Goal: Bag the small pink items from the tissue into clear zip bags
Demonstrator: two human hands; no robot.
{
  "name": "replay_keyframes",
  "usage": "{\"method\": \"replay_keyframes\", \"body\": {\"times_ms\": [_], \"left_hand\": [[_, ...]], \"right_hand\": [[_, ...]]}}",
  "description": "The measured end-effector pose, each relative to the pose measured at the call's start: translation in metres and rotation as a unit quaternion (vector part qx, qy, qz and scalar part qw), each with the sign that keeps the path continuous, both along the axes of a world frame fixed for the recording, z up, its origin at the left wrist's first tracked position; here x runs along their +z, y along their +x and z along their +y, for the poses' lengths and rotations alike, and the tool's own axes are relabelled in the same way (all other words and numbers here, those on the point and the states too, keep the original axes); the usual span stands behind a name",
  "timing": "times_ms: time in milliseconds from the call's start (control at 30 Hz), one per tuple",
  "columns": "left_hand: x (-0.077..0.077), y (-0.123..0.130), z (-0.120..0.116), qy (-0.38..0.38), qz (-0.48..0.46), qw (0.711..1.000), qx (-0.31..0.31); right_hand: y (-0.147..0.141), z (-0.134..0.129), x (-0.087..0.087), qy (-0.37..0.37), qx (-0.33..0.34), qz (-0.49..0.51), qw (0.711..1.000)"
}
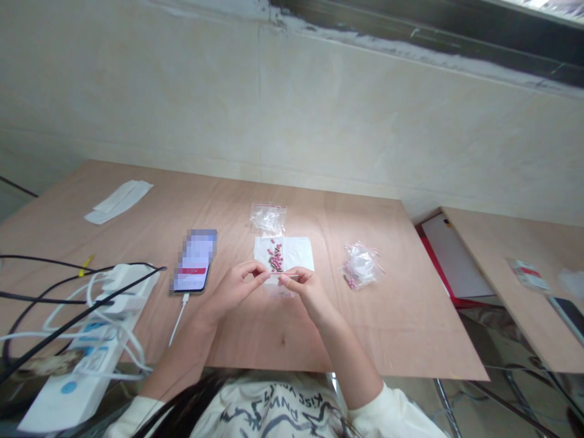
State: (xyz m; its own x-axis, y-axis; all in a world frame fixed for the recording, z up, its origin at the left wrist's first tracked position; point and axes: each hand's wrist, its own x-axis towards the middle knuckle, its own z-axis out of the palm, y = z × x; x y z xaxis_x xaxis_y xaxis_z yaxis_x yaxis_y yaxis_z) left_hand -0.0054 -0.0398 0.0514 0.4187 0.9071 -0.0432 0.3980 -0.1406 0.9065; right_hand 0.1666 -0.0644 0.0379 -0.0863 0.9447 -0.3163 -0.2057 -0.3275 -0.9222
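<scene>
My left hand [241,283] and my right hand [306,286] meet over the middle of the table. Thumb and forefinger of each pinch the edge of a small clear zip bag [279,291], whose thin red line runs between the fingertips. The bag's clear body hangs faintly below. Just beyond the fingertips, a pile of small pink and dark beads [275,257] lies on a white sheet [298,248]. Whether the held bag has anything in it is too small to make out.
Clear bags [268,218] lie behind the sheet, and more bags [362,266] with pink pieces lie to the right. A phone [194,261] on a white cable is at left, near a power strip [98,359] with tangled cables. White paper [119,201] lies far left.
</scene>
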Motion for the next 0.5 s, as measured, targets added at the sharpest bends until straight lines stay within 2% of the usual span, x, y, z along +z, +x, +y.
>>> {"method": "replay_keyframes", "body": {"times_ms": [100,267,500], "left_hand": [[-0.0007,-0.0009,-0.0003,-0.011,0.011,1.0,0.017],[-0.001,-0.0012,-0.0037,-0.041,-0.001,0.999,-0.013],[0.0008,0.0028,-0.0042,-0.008,0.033,0.999,0.004]], "right_hand": [[0.0019,-0.0012,-0.0012,-0.003,-0.016,0.008,1.0],[0.0053,-0.0022,-0.0045,0.032,-0.032,0.01,0.999],[0.0027,-0.0029,-0.0059,0.058,-0.022,-0.066,0.996]]}}
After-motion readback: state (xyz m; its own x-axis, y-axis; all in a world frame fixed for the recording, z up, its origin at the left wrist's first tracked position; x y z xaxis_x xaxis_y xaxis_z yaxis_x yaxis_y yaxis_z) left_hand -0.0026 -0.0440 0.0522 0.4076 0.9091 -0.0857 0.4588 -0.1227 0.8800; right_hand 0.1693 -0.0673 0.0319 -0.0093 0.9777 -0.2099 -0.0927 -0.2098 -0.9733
